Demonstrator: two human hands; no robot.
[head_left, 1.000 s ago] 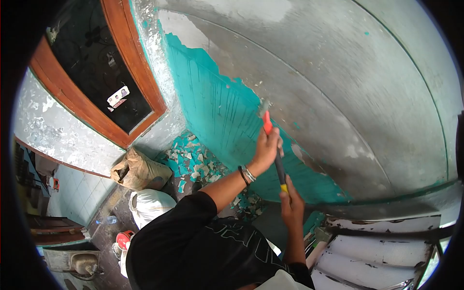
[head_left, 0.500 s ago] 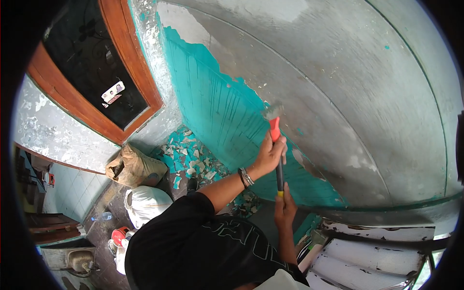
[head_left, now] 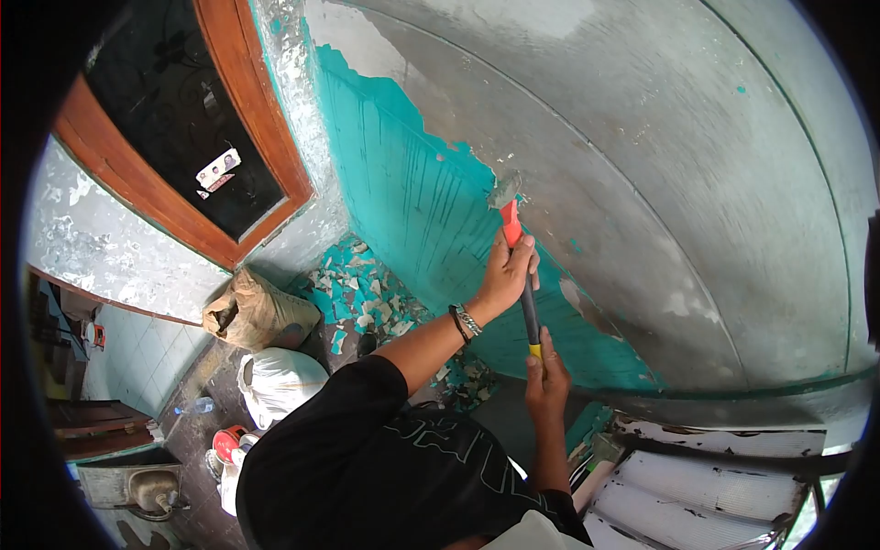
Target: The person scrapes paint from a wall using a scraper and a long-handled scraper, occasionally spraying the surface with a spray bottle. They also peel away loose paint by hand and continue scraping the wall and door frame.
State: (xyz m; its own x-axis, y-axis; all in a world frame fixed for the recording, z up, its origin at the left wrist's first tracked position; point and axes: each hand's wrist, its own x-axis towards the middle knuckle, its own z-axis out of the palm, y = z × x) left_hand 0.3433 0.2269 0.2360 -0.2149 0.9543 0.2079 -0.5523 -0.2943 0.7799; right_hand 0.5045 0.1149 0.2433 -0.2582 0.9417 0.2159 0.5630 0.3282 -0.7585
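Note:
A long-handled scraper [head_left: 511, 223] with a red neck, dark handle and yellow band is held in both my hands. My left hand [head_left: 505, 275], with bracelets at the wrist, is wrapped around it just below the red neck. Lower down, around the yellow band, my right hand [head_left: 548, 378] closes on the handle's end. The scraper's blade [head_left: 504, 191] lies against the wall at the ragged edge between turquoise paint [head_left: 403, 183] and bare grey plaster [head_left: 623, 211].
Paint flakes [head_left: 367, 298] cover the floor at the wall's foot. Beside them stand a brown sack [head_left: 266, 312] and a white sack [head_left: 284, 385]. A wood-framed door [head_left: 266, 119] is at left. White ribbed panels [head_left: 706, 495] lie at lower right; a plastic bottle [head_left: 195, 405] is on the floor.
The scraper blade has shifted slightly left and up along the paint edge. My left hand moved left and up with it; my right hand moved slightly right and up.

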